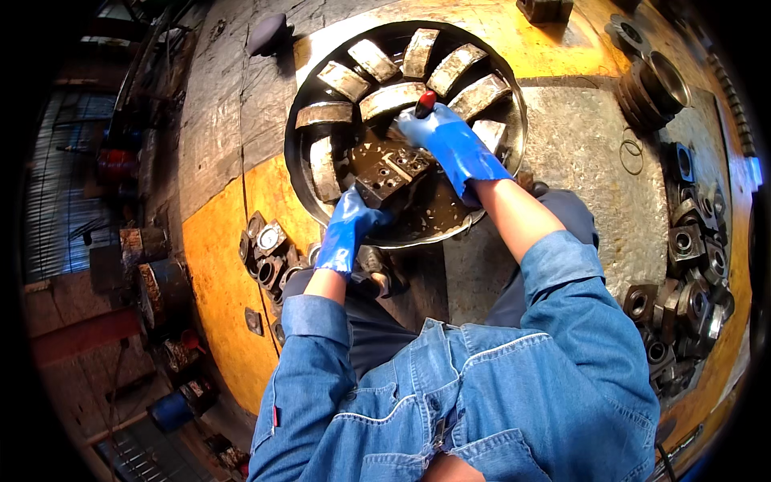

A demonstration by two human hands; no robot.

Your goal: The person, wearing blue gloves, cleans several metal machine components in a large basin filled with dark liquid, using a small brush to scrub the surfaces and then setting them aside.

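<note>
Grip of right hand wraps tilted handle; left hand touches block, hold unclear.

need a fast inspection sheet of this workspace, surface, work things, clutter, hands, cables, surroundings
Surface: yellow area and grey area, both stained
Work things: round tray holding murky liquid, curved metal blocks and a dark holed block
Clutter: metal parts heaped at right; smaller heap left
Hands: blue-gloved; left hand at the holed block, right hand gripping a red-and-black handle
Cables: none clearly seen
Surroundings: blue cylinder far left
</note>
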